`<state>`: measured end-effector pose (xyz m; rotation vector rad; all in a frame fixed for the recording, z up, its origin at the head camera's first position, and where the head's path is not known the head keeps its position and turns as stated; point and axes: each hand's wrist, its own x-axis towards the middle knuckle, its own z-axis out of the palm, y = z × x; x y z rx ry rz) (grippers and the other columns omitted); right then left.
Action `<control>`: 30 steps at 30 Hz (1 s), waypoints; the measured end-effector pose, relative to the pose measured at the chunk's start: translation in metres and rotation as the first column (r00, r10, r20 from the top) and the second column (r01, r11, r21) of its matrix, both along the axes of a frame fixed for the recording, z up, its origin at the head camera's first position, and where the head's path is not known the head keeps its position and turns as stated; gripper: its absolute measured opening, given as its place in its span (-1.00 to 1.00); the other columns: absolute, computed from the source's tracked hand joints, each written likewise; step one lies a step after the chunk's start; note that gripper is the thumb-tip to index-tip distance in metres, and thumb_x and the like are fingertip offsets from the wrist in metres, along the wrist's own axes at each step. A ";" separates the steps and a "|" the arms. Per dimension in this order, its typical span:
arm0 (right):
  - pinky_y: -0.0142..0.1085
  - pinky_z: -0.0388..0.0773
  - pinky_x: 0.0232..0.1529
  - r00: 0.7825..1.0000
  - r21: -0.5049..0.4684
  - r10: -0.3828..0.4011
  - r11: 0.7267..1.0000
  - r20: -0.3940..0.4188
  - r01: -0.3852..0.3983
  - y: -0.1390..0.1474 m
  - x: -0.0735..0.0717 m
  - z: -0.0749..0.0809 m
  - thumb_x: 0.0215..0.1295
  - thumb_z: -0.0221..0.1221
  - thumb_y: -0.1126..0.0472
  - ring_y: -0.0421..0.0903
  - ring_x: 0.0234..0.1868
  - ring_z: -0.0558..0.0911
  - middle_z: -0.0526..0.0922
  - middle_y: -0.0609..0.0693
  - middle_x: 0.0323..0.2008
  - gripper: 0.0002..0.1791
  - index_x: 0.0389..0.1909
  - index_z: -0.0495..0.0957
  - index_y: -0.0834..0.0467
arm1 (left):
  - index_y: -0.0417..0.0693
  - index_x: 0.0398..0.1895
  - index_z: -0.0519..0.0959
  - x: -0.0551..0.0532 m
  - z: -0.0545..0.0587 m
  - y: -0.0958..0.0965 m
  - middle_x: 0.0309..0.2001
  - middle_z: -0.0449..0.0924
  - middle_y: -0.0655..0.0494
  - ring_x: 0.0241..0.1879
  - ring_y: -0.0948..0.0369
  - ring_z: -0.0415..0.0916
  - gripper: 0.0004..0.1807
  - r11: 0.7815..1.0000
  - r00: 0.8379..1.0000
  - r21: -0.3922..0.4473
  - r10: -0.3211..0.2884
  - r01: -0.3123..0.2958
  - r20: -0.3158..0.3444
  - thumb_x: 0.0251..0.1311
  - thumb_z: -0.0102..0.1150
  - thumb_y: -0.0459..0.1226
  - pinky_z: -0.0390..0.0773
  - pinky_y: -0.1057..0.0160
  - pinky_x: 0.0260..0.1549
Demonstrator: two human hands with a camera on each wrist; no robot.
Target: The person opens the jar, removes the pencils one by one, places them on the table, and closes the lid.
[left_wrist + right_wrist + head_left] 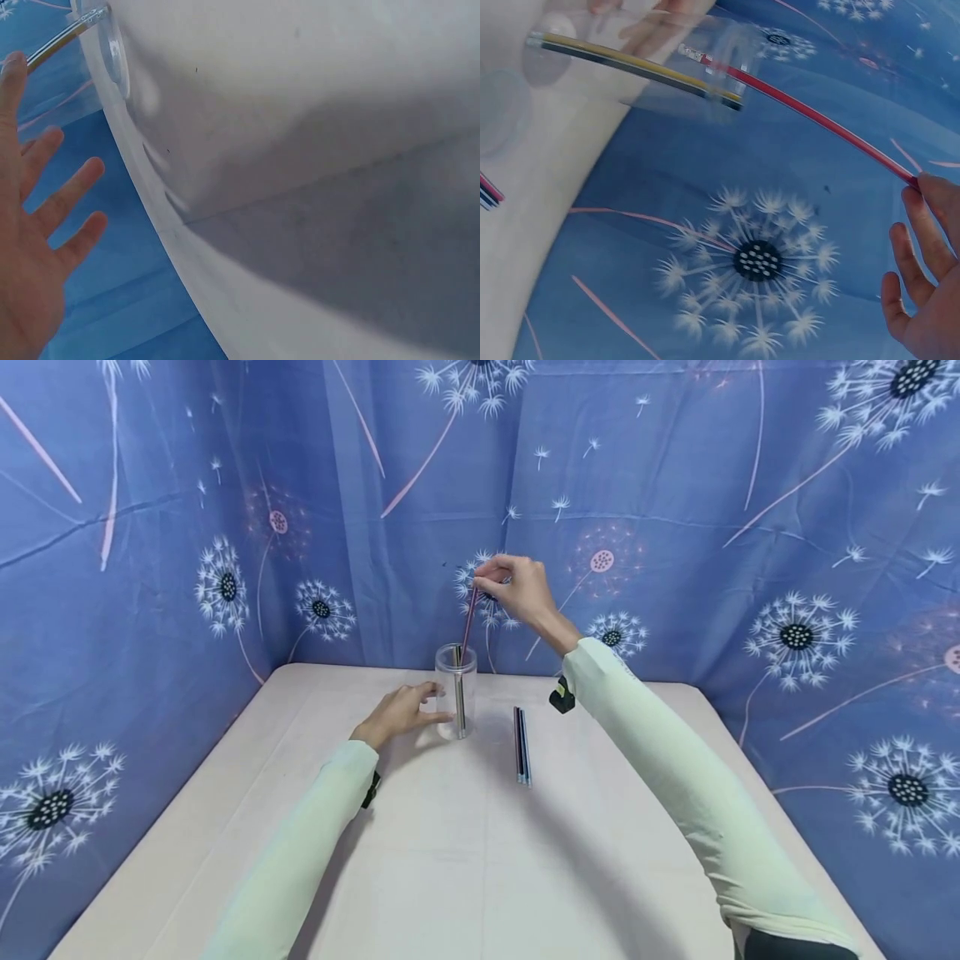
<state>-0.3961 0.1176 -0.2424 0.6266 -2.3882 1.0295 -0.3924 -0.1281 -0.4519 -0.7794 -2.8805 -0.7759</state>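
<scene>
A clear plastic jar (pixel 447 693) stands upright near the table's far edge. Inside it lean a yellow pencil (pixel 630 56) and a dark pencil (pixel 645 73). My right hand (pixel 517 587), raised above the jar, pinches a red pencil (pixel 817 121) by its upper end. The red pencil slants down, its silver-tipped lower end just inside the jar's mouth. Beside the jar on the left is my left hand (pixel 405 710), thumb and fingers spread at its wall; whether they touch it is hard to tell. In the left wrist view those fingers (pixel 71 196) are extended.
Several pencils (pixel 522 747) lie side by side on the white table (pixel 420 860), right of the jar and nearer to me. A blue dandelion-print curtain (pixel 645 485) hangs behind the table and along its sides.
</scene>
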 end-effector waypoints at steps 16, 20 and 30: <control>-0.37 0.64 -0.08 0.995 -0.024 -0.073 0.997 -0.068 0.072 0.014 0.002 0.045 0.36 0.41 0.09 -0.11 -0.15 0.79 0.83 0.00 -0.16 -0.80 -0.09 0.77 0.10 | 0.01 0.38 0.50 -0.001 -0.001 0.001 0.35 0.56 0.02 0.31 -0.08 0.53 -0.23 1.000 1.000 -0.001 0.008 -0.007 0.006 0.24 0.36 0.23 0.50 -0.14 0.33; -0.41 0.67 -0.14 0.993 -0.070 -0.089 0.994 -0.075 0.084 0.022 0.003 0.051 0.35 0.42 0.11 -0.07 -0.12 0.79 0.83 0.02 -0.15 -0.79 -0.09 0.77 0.12 | -0.01 0.38 0.49 0.000 -0.001 0.001 0.35 0.57 0.01 0.31 -0.09 0.53 -0.22 1.000 1.000 0.005 0.006 -0.006 0.001 0.24 0.37 0.22 0.49 -0.14 0.33; -0.41 0.68 -0.09 0.985 -0.090 -0.151 0.986 -0.080 0.144 0.046 0.005 0.056 0.34 0.43 0.12 -0.09 -0.11 0.79 0.82 0.03 -0.11 -0.77 -0.07 0.77 0.13 | -0.04 0.39 0.49 -0.001 -0.002 0.001 0.34 0.57 0.02 0.29 -0.13 0.54 -0.21 1.000 1.000 0.001 0.004 -0.004 -0.018 0.24 0.38 0.20 0.50 -0.18 0.32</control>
